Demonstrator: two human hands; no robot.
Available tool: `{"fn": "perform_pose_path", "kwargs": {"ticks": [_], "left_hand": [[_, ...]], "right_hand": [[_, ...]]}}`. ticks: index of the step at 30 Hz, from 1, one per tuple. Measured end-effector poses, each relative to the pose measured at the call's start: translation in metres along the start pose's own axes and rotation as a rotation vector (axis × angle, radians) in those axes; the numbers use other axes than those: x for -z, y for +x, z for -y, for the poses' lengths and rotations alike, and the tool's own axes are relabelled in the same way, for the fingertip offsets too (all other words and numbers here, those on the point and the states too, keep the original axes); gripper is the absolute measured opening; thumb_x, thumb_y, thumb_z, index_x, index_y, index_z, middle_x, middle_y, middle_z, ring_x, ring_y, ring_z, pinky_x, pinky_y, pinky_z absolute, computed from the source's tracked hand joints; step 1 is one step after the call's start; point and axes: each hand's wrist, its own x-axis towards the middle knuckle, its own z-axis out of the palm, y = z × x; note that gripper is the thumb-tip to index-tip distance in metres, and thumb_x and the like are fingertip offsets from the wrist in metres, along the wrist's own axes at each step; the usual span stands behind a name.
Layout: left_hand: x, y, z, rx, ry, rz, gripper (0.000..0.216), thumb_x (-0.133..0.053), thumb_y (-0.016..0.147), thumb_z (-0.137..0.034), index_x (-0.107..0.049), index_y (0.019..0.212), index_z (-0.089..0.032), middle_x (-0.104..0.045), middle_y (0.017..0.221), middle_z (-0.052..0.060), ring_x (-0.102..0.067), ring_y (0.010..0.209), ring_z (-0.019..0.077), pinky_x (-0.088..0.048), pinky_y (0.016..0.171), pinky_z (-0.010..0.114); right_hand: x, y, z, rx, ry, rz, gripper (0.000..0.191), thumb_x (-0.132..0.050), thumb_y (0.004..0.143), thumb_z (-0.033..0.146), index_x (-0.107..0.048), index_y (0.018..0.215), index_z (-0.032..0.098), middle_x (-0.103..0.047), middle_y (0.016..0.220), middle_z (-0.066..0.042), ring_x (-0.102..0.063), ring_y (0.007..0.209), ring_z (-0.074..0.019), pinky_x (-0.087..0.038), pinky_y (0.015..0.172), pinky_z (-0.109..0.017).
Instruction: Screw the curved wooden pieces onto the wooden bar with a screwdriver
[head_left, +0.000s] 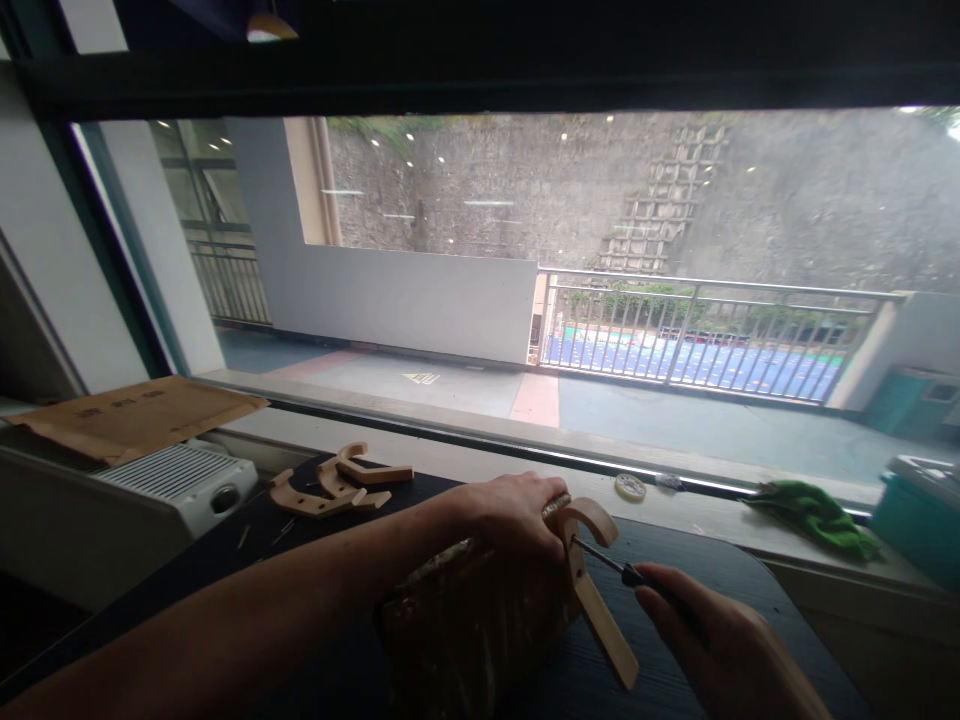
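My right hand (712, 630) is closed round the dark handle of a screwdriver (604, 558). The screwdriver's tip meets a hole in a curved wooden hook (592, 600), which stands against the end of a brown, tape-wrapped block (480, 620). Over the block's top, my left hand (517, 515) grips it, with the thumb close beside the hook. The fingertips on the far side are partly hidden. To the left on the dark table (720, 590) lie several more wooden hooks (322, 500), with a few thin screws (285, 530) nearby.
Along the window sill are a tape roll (630, 487), a green cloth (814, 515) and a teal container (919, 520). At the left, a brown paper envelope (142, 415) rests on a white appliance (184, 490). The window runs behind the table.
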Motion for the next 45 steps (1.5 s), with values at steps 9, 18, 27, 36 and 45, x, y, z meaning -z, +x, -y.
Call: {"fn": "perform_pose_path", "kwargs": {"ticks": [9,18,27,36,45], "left_hand": [[-0.001,0.001,0.0,0.009,0.022,0.004,0.057,-0.066,0.06,-0.051,-0.051,0.111,-0.028,-0.056,0.11,0.003,-0.055,0.101,0.0262,-0.048,0.075,0.032],[-0.005,0.0,-0.001,0.001,0.058,0.0,0.06,-0.063,0.062,-0.052,-0.049,0.115,-0.029,-0.053,0.111,0.005,-0.054,0.101,0.027,-0.048,0.077,0.033],[-0.002,-0.002,-0.002,0.013,0.015,0.01,0.058,-0.065,0.062,-0.051,-0.051,0.113,-0.027,-0.055,0.113,0.005,-0.054,0.103,0.0266,-0.048,0.076,0.032],[-0.003,0.0,0.003,-0.017,0.017,0.022,0.058,-0.065,0.062,-0.05,-0.05,0.113,-0.027,-0.054,0.111,0.004,-0.054,0.102,0.026,-0.048,0.076,0.032],[-0.003,-0.003,0.002,-0.006,-0.003,-0.003,0.057,-0.066,0.062,-0.051,-0.051,0.112,-0.028,-0.054,0.111,0.005,-0.055,0.101,0.0264,-0.049,0.074,0.033]], "right_hand": [[0.03,0.014,0.003,0.361,-0.262,0.047,0.029,-0.035,0.094,0.026,-0.056,0.111,0.018,-0.064,0.07,-0.002,-0.062,0.052,-0.0154,-0.045,0.039,-0.023],[0.022,0.013,0.003,0.315,-0.156,0.008,0.022,-0.04,0.092,0.021,-0.059,0.102,0.018,-0.062,0.066,0.0,-0.06,0.051,-0.0131,-0.044,0.042,-0.022],[0.018,0.008,0.002,0.003,-0.036,0.192,0.023,-0.045,0.091,0.029,-0.057,0.11,0.026,-0.071,0.089,0.0,-0.068,0.071,-0.0157,-0.053,0.056,-0.023],[0.033,0.024,0.007,0.55,-0.332,0.033,0.036,-0.033,0.084,0.003,-0.054,0.112,0.012,-0.058,0.064,-0.001,-0.056,0.048,-0.0158,-0.045,0.039,-0.026],[0.011,0.011,0.003,-0.123,0.162,0.201,0.018,-0.045,0.092,0.034,-0.061,0.098,0.027,-0.071,0.088,0.001,-0.068,0.076,-0.0147,-0.053,0.062,-0.021]]}}
